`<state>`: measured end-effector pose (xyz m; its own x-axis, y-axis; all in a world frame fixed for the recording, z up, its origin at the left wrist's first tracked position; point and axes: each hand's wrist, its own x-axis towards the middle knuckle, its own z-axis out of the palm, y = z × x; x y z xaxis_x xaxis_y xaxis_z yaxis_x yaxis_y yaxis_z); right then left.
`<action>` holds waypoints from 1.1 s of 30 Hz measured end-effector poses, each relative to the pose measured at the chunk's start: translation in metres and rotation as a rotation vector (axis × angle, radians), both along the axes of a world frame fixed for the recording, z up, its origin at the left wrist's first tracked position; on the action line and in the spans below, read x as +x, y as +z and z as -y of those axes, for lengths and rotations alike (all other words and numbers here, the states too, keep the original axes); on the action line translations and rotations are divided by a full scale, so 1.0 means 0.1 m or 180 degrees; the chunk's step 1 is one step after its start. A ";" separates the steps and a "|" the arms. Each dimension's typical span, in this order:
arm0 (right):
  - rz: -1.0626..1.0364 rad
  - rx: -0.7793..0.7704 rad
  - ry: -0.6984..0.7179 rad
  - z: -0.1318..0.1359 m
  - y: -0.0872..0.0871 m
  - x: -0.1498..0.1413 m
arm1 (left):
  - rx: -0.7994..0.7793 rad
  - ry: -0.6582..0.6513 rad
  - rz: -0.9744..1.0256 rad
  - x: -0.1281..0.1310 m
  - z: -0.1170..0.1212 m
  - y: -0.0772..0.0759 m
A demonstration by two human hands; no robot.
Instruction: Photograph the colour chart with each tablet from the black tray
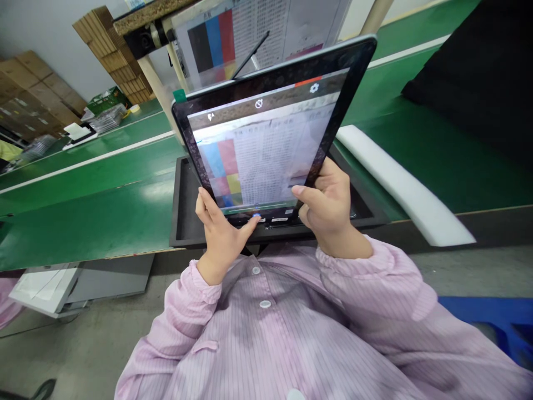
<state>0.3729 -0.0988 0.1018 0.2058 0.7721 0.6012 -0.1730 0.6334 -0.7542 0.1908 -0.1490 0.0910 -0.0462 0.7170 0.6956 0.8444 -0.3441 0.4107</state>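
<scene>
A black tray (178, 205) lies on the green table (95, 222), directly below the tablet (270, 150). Much of its inside is hidden by the tablet and the person's hands; a dark, recessed floor shows at the left, and a small shiny spot, too small to name, near the right side. Farther off at the left, a green crate (104, 101) stands beside clear plastic-wrapped items (109, 118); its contents are too small to tell. Closed cardboard boxes (39, 94) are stacked behind.

The tablet is held above the tray, tilted, its lit screen towards the wearer. The left grip (220, 233) closes around the lower left corner: fingers lie along the left edge, while the thumb stretches to the bottom border, touching near a small blue mark. The right grip (328, 205) is clasped on the lower right edge, thumb over the front and fingers curled, partly hidden from view. On the screen appear coloured blocks and rows of text, like those on the printed chart (266, 28) behind. A white foam strip (400, 178) lies right of the tray.
</scene>
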 end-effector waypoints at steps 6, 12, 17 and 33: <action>0.0019 -0.0060 0.0001 0.00 -0.01 -0.01 | -0.0103 0.0024 0.0121 0.00 -0.01 -0.02; -0.0037 -0.0074 0.0031 0.01 0.00 -0.01 | -0.0149 0.0038 0.0096 -0.01 -0.01 -0.02; -0.0034 0.0047 0.0101 0.01 -0.01 0.00 | -0.0169 0.0017 0.0071 -0.01 0.00 -0.02; 0.0135 -0.0316 0.0280 0.02 -0.03 0.08 | 0.0270 -0.0227 0.0146 -0.02 0.03 -0.01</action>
